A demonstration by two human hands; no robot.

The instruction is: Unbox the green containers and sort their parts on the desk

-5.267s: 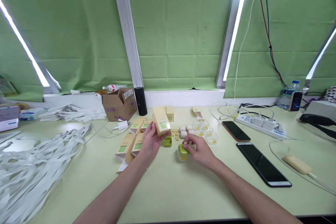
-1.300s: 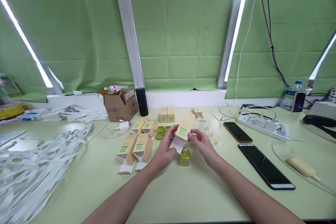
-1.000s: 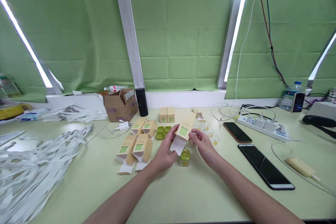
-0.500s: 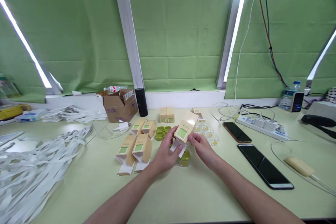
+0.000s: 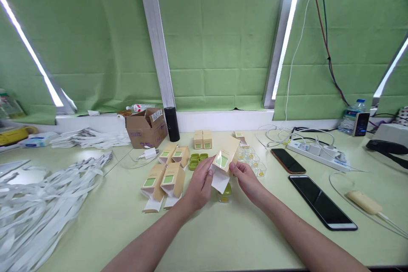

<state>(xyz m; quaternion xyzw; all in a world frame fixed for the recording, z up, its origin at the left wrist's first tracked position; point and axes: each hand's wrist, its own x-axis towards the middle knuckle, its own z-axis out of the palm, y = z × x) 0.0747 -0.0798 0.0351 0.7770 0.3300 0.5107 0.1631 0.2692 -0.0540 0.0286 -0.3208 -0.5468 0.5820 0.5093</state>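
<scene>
Both hands hold one small tan carton (image 5: 225, 156) with a green window, tilted, its white end flap hanging open toward me. My left hand (image 5: 199, 185) grips its lower left side and my right hand (image 5: 247, 178) pinches its right edge. Just under the carton a small clear jar with a green lid (image 5: 225, 192) stands on the pale green table (image 5: 223, 233), partly hidden by the flap. Two more open cartons (image 5: 163, 181) lie to the left of my left hand.
Behind the hands are green lids (image 5: 195, 162), clear jars (image 5: 255, 165) and two upright cartons (image 5: 202, 139). Two phones (image 5: 320, 201) and a power strip (image 5: 318, 150) lie to the right. White strips (image 5: 35, 204) cover the left side, with a cardboard box (image 5: 145, 127) at the back.
Since five seconds ago my right hand left the green-lidded jar and joined the left on the carton. The carton has come down over the jar and its white flap now hangs lower.
</scene>
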